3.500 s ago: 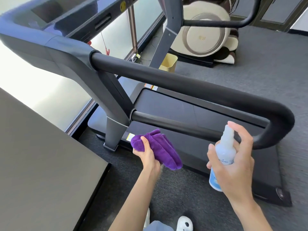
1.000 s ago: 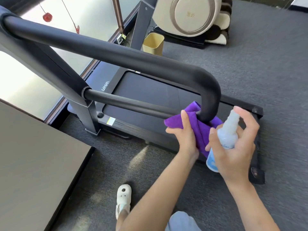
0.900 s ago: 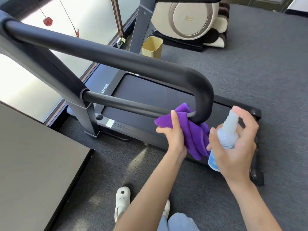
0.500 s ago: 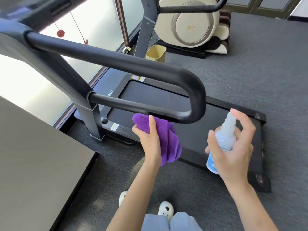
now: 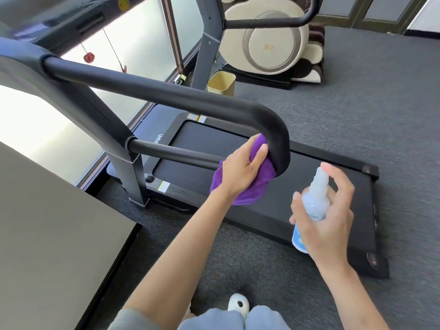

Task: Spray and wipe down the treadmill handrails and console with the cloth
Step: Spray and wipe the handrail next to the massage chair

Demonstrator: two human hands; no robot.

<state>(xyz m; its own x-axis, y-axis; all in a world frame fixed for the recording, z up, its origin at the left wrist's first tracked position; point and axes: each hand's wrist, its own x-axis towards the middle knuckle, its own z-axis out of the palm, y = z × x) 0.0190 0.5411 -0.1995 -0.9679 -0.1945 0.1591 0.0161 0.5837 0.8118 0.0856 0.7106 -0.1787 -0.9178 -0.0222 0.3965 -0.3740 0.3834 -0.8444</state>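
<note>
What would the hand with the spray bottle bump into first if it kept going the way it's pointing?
Probably the curved end of the handrail. The right hand holds the spray bottle with its nozzle aimed up and forward toward that bend, where the left hand presses the purple cloth. Depth is hard to judge.

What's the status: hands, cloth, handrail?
Left hand presses purple cloth on handrail bend. Right hand holds spray bottle. Nothing blocking.

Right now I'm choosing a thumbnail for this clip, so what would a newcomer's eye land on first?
The purple cloth stands out most, gripped by the left hand and pressed against the inside bend of the thick black handrail at centre frame. To its right, the right hand holds a pale spray bottle upright over the treadmill deck, forefinger above the nozzle.
</note>
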